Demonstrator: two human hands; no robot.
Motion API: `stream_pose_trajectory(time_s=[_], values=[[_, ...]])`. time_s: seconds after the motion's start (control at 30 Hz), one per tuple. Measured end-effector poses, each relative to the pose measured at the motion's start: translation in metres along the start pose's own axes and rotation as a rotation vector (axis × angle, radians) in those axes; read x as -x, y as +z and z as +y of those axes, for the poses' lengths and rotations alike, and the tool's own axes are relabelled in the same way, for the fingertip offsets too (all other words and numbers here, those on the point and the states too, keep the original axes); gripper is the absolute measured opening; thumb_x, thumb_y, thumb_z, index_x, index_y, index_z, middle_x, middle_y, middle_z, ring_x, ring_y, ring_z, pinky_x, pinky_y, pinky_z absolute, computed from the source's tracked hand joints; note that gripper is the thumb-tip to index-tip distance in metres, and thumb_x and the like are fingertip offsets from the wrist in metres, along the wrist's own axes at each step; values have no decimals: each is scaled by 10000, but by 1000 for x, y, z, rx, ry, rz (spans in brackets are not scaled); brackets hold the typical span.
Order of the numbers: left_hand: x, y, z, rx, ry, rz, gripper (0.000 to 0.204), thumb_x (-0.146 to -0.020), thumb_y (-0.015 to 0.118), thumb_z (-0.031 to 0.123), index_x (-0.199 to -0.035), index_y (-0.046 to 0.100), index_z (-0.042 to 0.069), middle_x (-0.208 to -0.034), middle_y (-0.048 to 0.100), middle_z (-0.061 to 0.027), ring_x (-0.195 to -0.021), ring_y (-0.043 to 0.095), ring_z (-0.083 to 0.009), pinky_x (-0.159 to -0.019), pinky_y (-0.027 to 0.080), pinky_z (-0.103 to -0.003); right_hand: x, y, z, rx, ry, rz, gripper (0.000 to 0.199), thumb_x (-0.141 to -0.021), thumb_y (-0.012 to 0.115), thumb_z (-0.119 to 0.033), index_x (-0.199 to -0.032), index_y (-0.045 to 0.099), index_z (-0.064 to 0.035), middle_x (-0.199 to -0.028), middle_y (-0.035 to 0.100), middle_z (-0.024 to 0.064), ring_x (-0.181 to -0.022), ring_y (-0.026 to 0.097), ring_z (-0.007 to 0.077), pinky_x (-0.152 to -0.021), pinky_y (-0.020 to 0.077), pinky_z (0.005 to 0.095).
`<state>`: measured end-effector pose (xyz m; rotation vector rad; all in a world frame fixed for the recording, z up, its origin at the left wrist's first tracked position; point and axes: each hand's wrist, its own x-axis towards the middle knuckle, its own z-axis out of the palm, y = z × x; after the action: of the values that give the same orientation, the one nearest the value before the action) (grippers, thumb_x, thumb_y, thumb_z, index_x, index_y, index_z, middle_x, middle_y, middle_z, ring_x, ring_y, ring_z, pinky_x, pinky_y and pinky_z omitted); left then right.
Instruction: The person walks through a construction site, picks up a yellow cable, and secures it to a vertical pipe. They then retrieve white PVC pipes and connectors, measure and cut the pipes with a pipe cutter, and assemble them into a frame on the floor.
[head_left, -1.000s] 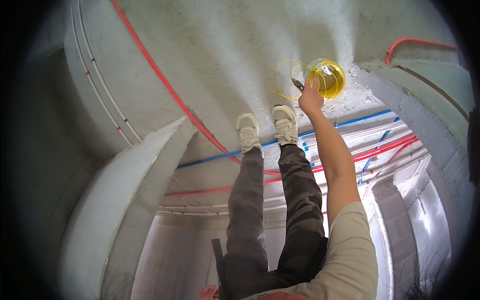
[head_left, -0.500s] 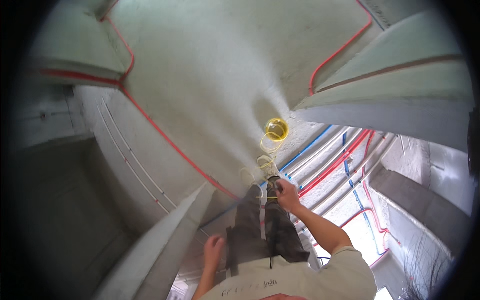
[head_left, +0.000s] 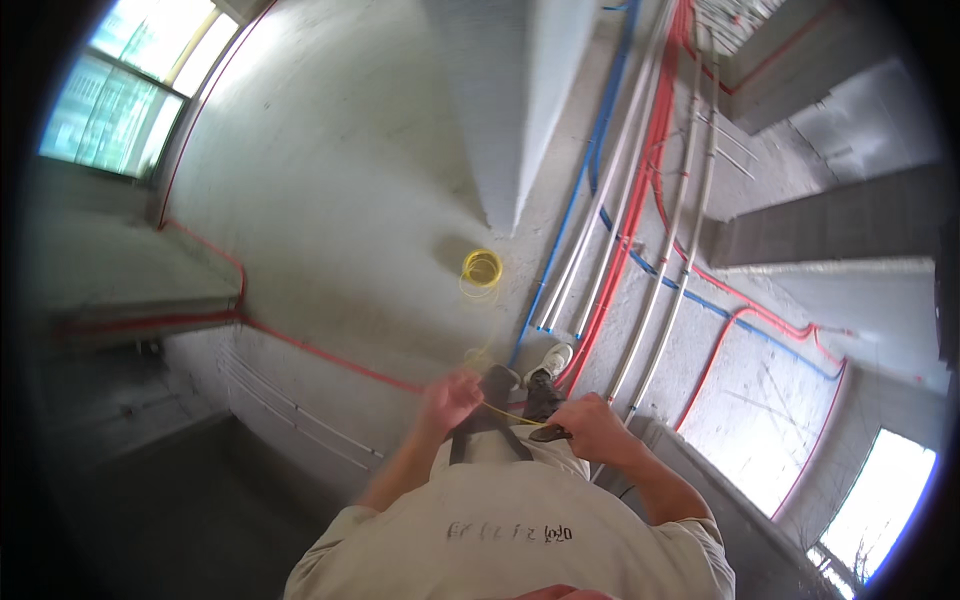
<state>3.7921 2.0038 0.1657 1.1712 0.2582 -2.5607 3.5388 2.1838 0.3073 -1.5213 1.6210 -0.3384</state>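
Note:
A thin yellow wire stretches across my front from one hand to the other. My left hand, somewhat blurred, is closed around its left end. In my right hand is a small dark hand tool, its exact kind too small to make out, and the wire runs up to it. Ahead on the bare floor lies a yellow coil of wire, with loose loops trailing from it toward my feet.
Red conduits, blue pipes and white pipes run along the floor at my right. A wall end stands beyond the coil. My right shoe is beside the pipes. A window is at far left.
My left hand has come up from low at my side to the wire. My right hand is now lower in view, and the view has turned, with more of the pipes showing.

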Motion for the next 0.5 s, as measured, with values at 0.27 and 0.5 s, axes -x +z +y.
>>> stream_pose_trajectory(time_s=[0.27,0.5], values=[[-97,34,-4,-166,-150,128,86,-1011,551,120,-1007,593,45,-864,658,-138,-830,626,-251,-779,493,-424,150,-38,50,234,240,715,320,-681,641,-24,-979,687,-130,-956,663,33,-933,629,270,-980,433,433],[-195,87,61,-570,-171,39,211,-828,545,-88,-1003,614,7,-919,663,-125,-727,661,-225,-631,556,-319,258,-58,18,651,693,1528,376,-599,623,101,-926,677,-76,-962,687,82,-916,648,305,-872,477,432]])
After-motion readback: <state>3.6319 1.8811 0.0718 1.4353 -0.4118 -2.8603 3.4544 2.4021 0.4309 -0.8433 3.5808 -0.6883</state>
